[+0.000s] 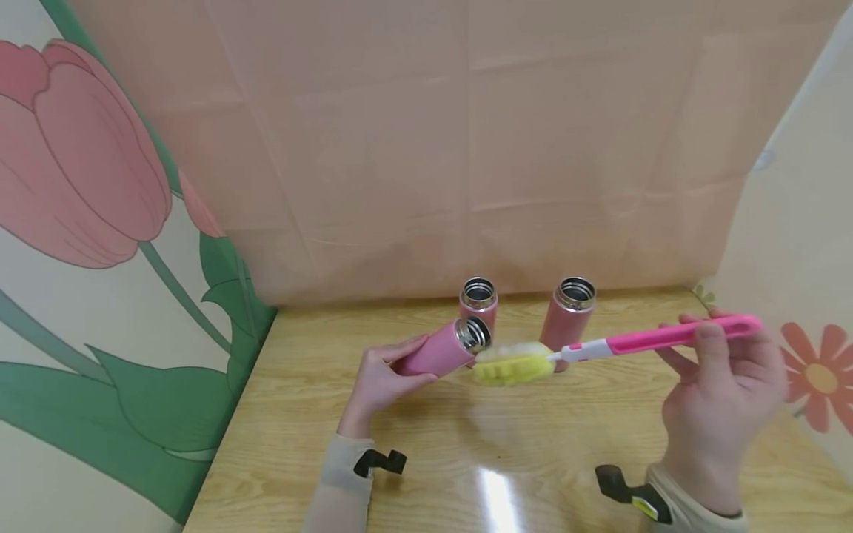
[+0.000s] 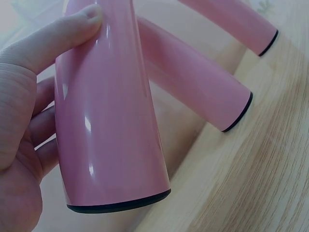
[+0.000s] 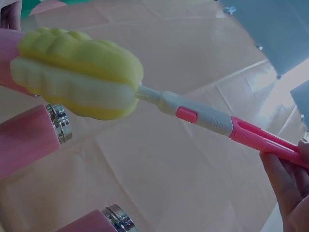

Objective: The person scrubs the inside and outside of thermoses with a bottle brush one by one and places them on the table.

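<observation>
A pink bottle (image 1: 436,352) is held tilted over the table (image 1: 286,459), its open mouth turned towards the brush (image 1: 589,349); it is gripped by the left hand (image 1: 378,381), thumb and fingers wrapped round its body; the pink handle (image 1: 649,340) is pinched near its end by the thumb and fingers of the right hand (image 1: 723,392); the sponge (image 1: 509,363) is held just beside the mouth, though whether the metal rim (image 1: 463,334) is touched cannot be made out; the sponge looks wider than the mouth, so it may be snagged or bunched there if pressed off line; its tip may be swung astray, since the brush is held so far back; the smooth bottle may be twisted loose if pushed hard; the left standing bottle (image 1: 478,300), close behind, may be knocked over by a sideways jolt, and the right standing bottle (image 1: 568,322) by a wide sweep of the brush.
</observation>
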The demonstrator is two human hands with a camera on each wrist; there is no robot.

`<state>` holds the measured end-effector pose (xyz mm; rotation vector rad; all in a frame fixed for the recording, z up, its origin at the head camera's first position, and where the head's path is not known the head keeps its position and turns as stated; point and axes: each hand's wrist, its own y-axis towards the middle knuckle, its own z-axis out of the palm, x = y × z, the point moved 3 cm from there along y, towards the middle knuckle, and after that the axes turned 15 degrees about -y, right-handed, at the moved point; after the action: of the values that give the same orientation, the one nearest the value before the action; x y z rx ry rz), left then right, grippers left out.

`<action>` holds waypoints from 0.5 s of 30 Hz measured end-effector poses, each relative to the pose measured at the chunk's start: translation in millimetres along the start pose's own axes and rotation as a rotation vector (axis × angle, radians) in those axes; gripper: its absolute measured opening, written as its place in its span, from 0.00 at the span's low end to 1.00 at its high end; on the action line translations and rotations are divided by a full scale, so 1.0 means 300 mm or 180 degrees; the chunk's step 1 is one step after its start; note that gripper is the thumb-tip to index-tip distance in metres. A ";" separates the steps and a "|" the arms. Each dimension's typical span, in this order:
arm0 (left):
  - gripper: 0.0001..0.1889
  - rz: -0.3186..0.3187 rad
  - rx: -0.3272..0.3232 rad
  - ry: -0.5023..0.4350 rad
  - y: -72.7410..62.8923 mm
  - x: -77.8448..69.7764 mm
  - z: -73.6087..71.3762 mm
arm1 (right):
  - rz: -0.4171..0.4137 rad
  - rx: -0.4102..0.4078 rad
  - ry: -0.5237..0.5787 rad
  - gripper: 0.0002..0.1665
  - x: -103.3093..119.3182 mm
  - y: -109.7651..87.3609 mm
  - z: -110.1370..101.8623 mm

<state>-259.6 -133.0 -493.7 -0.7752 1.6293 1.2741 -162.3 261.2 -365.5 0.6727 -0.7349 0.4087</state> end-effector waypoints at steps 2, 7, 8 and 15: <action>0.31 -0.0020 -0.0006 0.0009 -0.001 0.002 -0.001 | 0.0012 0.0003 0.0039 0.26 -0.003 0.000 0.003; 0.31 -0.0078 -0.0028 0.0004 -0.003 0.010 -0.003 | 0.0053 -0.0075 0.0182 0.25 -0.012 0.003 0.004; 0.31 -0.0085 -0.0036 0.0001 -0.002 0.010 -0.002 | 0.0060 -0.0091 0.0202 0.25 -0.013 0.004 0.003; 0.32 -0.0128 -0.0085 -0.0046 -0.003 0.004 0.000 | 0.0221 -0.0198 0.0386 0.22 -0.026 0.009 -0.006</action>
<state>-259.2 -133.0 -495.1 -0.8094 1.5806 1.2725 -168.2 263.5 -371.2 0.5602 -0.6546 0.4840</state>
